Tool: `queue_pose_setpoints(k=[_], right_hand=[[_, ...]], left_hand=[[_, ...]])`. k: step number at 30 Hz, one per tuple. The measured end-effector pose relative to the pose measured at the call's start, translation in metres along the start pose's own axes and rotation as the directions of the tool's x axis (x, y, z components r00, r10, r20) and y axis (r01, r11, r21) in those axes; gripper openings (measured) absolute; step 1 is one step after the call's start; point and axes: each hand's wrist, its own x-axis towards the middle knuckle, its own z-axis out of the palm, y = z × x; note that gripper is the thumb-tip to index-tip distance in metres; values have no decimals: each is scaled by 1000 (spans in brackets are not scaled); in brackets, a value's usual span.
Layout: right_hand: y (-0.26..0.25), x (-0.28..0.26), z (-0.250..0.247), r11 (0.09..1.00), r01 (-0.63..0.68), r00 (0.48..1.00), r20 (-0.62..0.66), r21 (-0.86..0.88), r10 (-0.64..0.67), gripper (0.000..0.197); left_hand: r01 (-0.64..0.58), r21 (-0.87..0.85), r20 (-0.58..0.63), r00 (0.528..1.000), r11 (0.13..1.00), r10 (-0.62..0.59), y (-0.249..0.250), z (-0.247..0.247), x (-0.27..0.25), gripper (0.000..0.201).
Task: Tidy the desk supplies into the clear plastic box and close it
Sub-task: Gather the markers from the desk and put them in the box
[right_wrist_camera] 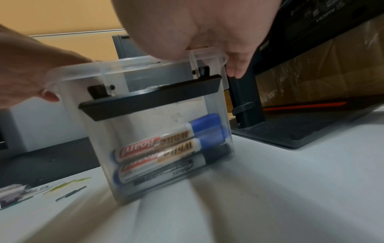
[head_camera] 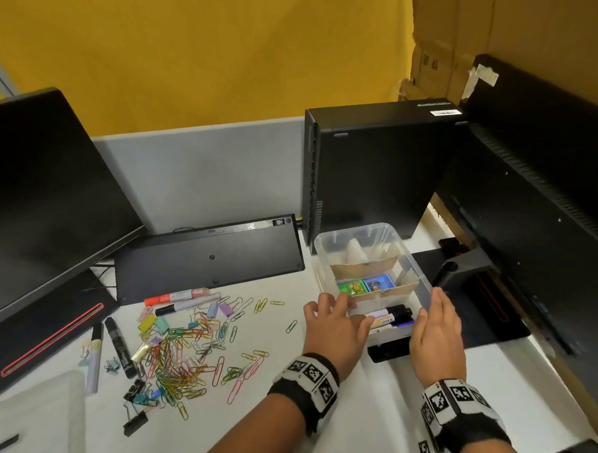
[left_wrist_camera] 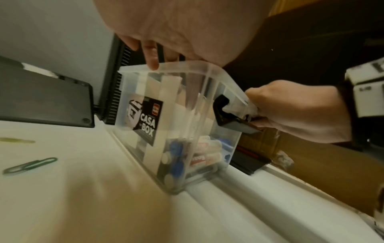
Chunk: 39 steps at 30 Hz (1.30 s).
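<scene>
The clear plastic box [head_camera: 355, 232] stands open on the white desk, split by cardboard dividers. Whiteboard markers [head_camera: 395, 314] lie in its near section, and small green and blue items [head_camera: 355, 287] in the middle one. My left hand [head_camera: 334, 317] holds the left rim, with its fingers [left_wrist_camera: 152, 54] over the edge and its thumb at the near corner. My right hand [head_camera: 437, 325] grips the right side beside the black latch [right_wrist_camera: 149, 98]. Loose paper clips [head_camera: 182, 354], markers [head_camera: 181, 298] and binder clips [head_camera: 135, 421] lie scattered to the left. The wrist views are blurred.
An upturned black keyboard [head_camera: 210, 253] and a monitor [head_camera: 45, 198] stand left of the box, with a black PC tower [head_camera: 372, 168] behind it. A monitor base [head_camera: 476, 302] is close on the right. A translucent plastic piece [head_camera: 36, 413] lies at the near left.
</scene>
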Motion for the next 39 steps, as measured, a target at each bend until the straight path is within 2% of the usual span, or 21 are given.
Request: queue_pose_setpoints(k=[2,5,8,12,15,20,25,28,31,34,37,39], right_hand=[[0,0,0,1000,2,1000,4,-6,-2,51],[-2,-1,-1,1000,-7,1000,-20,-23,7,50],[-15,-6,-3,1000,23,997,-74,-4,-23,50],[-51,-24,3,958,276,961,-11,76,-276,47],[-86,-44,16,873,478,875,28,99,-483,41],[-139,-79,57,718,662,706,141,213,-694,33],[-193,-96,93,550,805,494,260,223,-829,25],[-231,-90,108,471,853,400,295,227,-868,20],[-264,-75,128,469,860,380,360,201,-852,23],[-289,-58,153,514,845,401,462,147,-791,21],[-310,-46,175,578,811,436,568,89,-698,33],[-322,-41,188,613,788,453,620,57,-640,47]], left_hand=[[-62,-91,10,998,994,63,-9,-5,-9,45],[-112,-196,-51,993,974,104,-31,-18,-31,41],[-26,-293,-91,996,956,-1,-69,-24,-67,36],[164,-280,-111,973,946,-201,-137,-34,-119,31],[336,-269,-126,917,903,-378,-185,-47,-154,30],[576,-274,-161,762,770,-627,-249,-68,-199,25],[743,-196,-92,636,640,-767,-297,-87,-202,32],[790,-111,-50,601,603,-797,-324,-91,-189,40],[813,-60,-38,578,579,-815,-345,-89,-174,43],[844,7,-22,536,536,-844,-361,-86,-163,42],[846,157,4,516,510,-857,-373,-81,-157,44],[834,203,26,519,512,-855,-376,-77,-154,42]])
